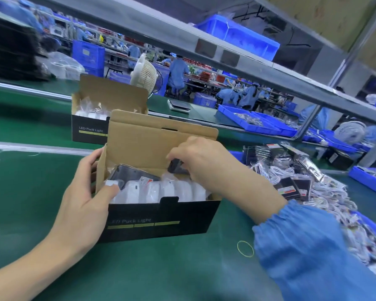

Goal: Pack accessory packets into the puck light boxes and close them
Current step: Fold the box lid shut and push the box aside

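Green matting, smooth and faintly scuffed, covered the work surface [30,170] under both arms. At the near left, the left hand [83,196] gripped the left end of the nearer puck light box [161,220], thumb hooked over the rim onto the contents and fingers wrapped round the outer end flap. That box was a long rectangle of corrugated card, glossy black outside with yellow bars, raw brown inside, its lid [159,144] standing upright behind the hands. Inside it lay a row of round white puck lights [178,190] in crinkled clear wrap, and across their left part a flat dark accessory packet [132,172] in shiny plastic, tilted against the back wall. Beyond the left hand stood a second open box [89,127] of the same make, also holding white wrapped pieces. The right hand [204,164], its forearm in a gathered blue sleeve [308,246], reached into the right end of the nearer box, fingers curled and pinching a small dark block [176,167] at the back wall. Near the right elbow lay a thin yellow rubber band [245,248] in a loop. Right of that hand, a loose heap of packets [291,177] with white coiled cables spread over the mat.
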Action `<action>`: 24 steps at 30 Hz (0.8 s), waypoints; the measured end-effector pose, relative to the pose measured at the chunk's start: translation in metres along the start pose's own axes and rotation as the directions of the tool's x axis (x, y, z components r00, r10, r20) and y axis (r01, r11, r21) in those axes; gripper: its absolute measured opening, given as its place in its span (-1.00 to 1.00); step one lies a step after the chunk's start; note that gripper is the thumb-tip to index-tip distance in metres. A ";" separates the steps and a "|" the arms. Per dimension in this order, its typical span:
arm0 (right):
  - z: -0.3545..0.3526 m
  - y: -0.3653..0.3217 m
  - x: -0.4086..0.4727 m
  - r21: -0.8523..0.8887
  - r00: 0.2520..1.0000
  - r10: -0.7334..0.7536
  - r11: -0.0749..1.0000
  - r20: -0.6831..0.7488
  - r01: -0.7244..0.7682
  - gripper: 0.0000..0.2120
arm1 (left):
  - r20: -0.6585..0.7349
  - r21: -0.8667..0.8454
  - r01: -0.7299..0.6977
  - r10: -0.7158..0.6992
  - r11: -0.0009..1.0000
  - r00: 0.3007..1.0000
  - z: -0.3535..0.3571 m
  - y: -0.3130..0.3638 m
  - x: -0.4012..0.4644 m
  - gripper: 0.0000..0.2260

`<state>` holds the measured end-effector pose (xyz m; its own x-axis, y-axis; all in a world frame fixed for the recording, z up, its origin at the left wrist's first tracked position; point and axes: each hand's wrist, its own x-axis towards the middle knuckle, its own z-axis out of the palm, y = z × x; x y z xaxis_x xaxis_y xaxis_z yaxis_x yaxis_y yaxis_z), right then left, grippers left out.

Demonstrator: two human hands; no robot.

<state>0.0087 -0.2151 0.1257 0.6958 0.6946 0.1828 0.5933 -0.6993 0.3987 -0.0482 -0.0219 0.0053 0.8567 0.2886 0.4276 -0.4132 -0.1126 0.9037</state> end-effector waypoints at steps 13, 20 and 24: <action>0.015 -0.007 0.014 -0.023 0.998 0.063 0.998 -0.020 -0.064 -0.79 | -0.019 0.018 0.005 -0.004 1.000 1.000 -0.001 -0.003 0.000 -0.46; 0.014 0.005 0.013 0.533 0.983 0.037 0.836 0.178 -0.127 -0.82 | -0.054 0.055 0.007 -0.004 0.998 0.999 -0.001 -0.006 0.001 -0.47; 0.010 0.002 0.006 0.154 0.995 0.034 0.987 0.089 -0.048 -0.70 | -0.023 0.033 -0.001 0.002 0.999 1.000 0.001 -0.003 0.001 -0.45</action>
<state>0.0177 -0.2143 0.1186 0.7490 0.6524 0.1155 0.6147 -0.7493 0.2461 -0.0459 -0.0224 0.0034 0.8486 0.3103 0.4284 -0.4035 -0.1441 0.9036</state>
